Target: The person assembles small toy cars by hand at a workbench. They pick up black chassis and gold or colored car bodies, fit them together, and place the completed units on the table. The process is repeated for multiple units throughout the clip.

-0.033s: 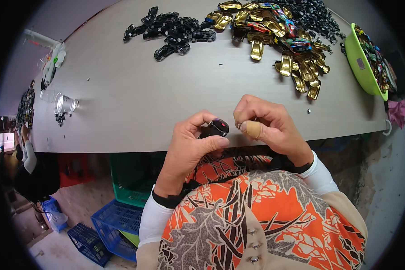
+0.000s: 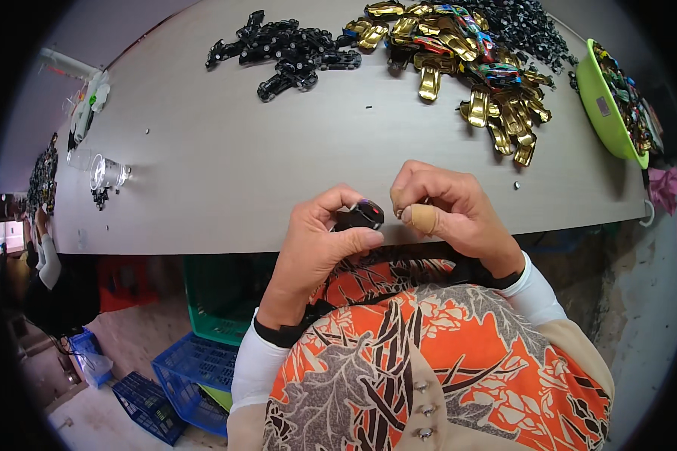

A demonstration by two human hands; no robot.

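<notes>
My left hand (image 2: 316, 229) holds a small black toy car (image 2: 368, 213) between thumb and fingers, just above the table's near edge. A red spot shows on the end of the car that faces my right hand. Close to that end, my right hand (image 2: 447, 207) is closed in a pinch, with a tan plaster (image 2: 424, 219) around its thumb. A tiny part shows at the pinching fingertips, too small to name. A narrow gap separates the two hands.
Black toy car parts (image 2: 278, 49) lie heaped at the far middle. Gold and coloured car bodies (image 2: 504, 113) are piled far right, beside a green basin (image 2: 605, 113) of cars. A clear cup (image 2: 107, 173) stands left. Crates (image 2: 195, 376) sit below; another person's arm (image 2: 49, 263) shows far left.
The toy car has turned slightly in my left hand. My right hand has barely shifted, and the tiny part at its fingertips shows a little more.
</notes>
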